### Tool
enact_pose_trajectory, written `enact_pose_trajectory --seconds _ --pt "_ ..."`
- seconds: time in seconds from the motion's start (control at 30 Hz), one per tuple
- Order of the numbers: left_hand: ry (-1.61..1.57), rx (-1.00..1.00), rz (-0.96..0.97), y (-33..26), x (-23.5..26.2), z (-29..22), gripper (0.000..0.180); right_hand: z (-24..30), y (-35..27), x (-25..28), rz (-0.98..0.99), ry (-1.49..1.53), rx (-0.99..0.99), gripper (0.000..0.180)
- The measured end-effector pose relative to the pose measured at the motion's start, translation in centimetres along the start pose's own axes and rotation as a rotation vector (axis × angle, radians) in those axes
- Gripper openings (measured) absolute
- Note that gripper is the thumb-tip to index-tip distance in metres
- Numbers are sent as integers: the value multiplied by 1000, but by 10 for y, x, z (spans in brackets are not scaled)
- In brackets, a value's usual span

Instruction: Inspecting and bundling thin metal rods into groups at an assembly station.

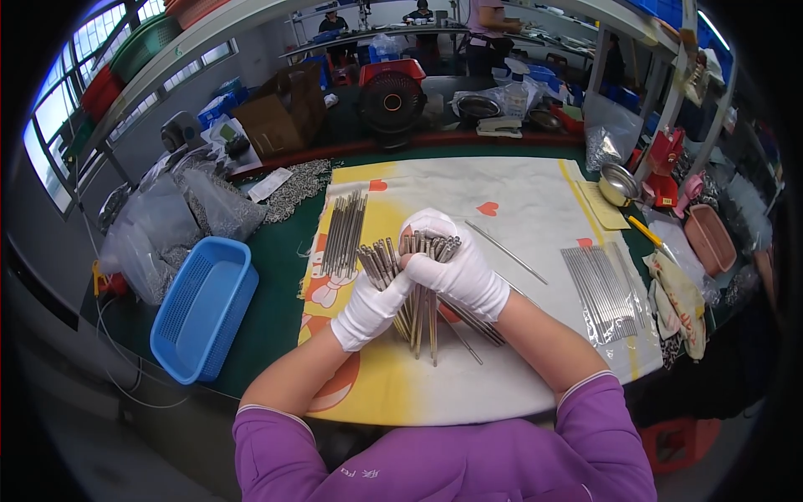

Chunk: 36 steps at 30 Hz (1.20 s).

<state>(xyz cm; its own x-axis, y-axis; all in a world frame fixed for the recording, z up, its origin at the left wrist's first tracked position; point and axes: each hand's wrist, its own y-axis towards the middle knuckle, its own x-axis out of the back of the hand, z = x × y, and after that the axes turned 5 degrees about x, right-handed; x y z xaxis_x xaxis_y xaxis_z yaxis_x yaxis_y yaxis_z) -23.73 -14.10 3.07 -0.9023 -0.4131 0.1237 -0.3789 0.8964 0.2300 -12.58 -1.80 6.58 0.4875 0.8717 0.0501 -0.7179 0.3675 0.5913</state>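
My left hand, in a white glove, is closed around a bundle of thin metal rods. Close against it, my white-gloved right hand grips more metal rods, whose upper ends stick out above the thumb. The lower ends fan out beneath both hands over the cloth; where the two bunches divide is hidden by the gloves. A single rod lies slantwise to the right of my hands. One row of rods lies at the left, another row at the right.
A blue plastic basket stands left, near bags of small metal parts and a loose heap. Behind the cloth is a black fan. A metal bowl and pink basket sit right. People work in the background.
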Motion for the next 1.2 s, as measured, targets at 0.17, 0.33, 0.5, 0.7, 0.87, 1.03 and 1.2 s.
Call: enact_pose_trajectory --seconds 0.17,0.33,0.5,0.7,0.87,1.03,1.2 --pt "-21 -40 62 -2 3 9 24 8 -1 -5 4 118 -117 23" --pt "-29 -99 99 0 2 6 28 11 0 -4 35 110 -68 24" --pt "-32 -151 98 -1 0 6 31 5 -1 -1 48 68 -37 23" --pt "36 -109 113 -4 3 6 34 14 -1 -5 63 57 -38 21" --pt "-20 -180 108 -1 -4 0 34 10 -1 -5 44 103 -74 19" --pt "12 -157 90 -4 -5 -1 36 9 -1 -1 55 71 -38 18" --pt "30 -165 109 -5 0 0 37 21 -2 -10 41 233 -202 18"
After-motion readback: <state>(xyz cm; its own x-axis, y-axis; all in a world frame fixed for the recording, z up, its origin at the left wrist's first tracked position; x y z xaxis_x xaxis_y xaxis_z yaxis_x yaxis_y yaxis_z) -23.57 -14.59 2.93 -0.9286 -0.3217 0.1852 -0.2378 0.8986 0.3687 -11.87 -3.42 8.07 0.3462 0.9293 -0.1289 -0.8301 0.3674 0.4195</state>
